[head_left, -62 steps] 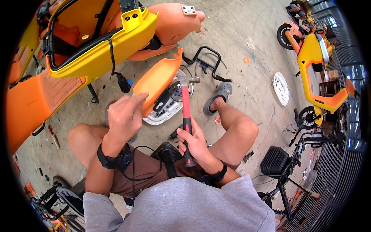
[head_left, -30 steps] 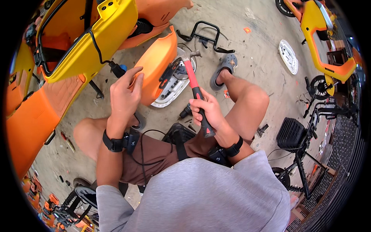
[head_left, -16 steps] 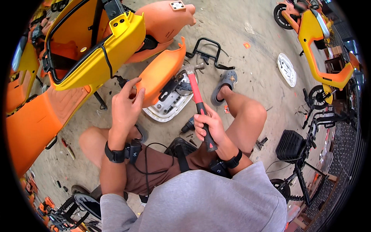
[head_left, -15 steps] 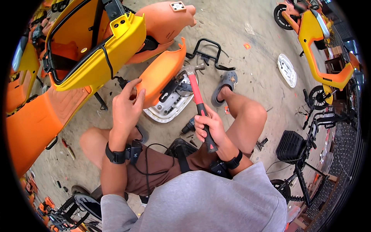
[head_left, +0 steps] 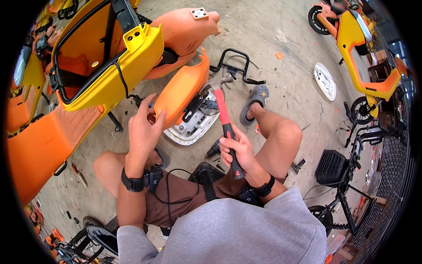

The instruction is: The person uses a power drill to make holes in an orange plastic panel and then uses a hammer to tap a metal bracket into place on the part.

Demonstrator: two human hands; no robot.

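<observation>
My right hand (head_left: 239, 148) is wrapped round the black grip of a claw hammer (head_left: 222, 108) with a red shaft, its metal head raised. With my left hand (head_left: 146, 127) I grip the near end of a curved orange plastic cover (head_left: 183, 90), tilted with its far end up. A dark metal bracket (head_left: 190, 109) shows along the cover's right edge, beside the hammer head. Behind and below lies a white oval tray (head_left: 193, 138) holding small hardware, partly hidden by the cover.
A yellow and orange scooter body (head_left: 145, 59) stands close on my left. Beyond the tray lies a black tubular frame (head_left: 235, 59). A power drill (head_left: 214, 148) rests between my legs. Another white tray (head_left: 325, 81) and a yellow scooter (head_left: 351, 48) are at the right.
The hammer and my right hand have shifted slightly down in the picture. The orange cover has moved a little left and down with my left hand still on it.
</observation>
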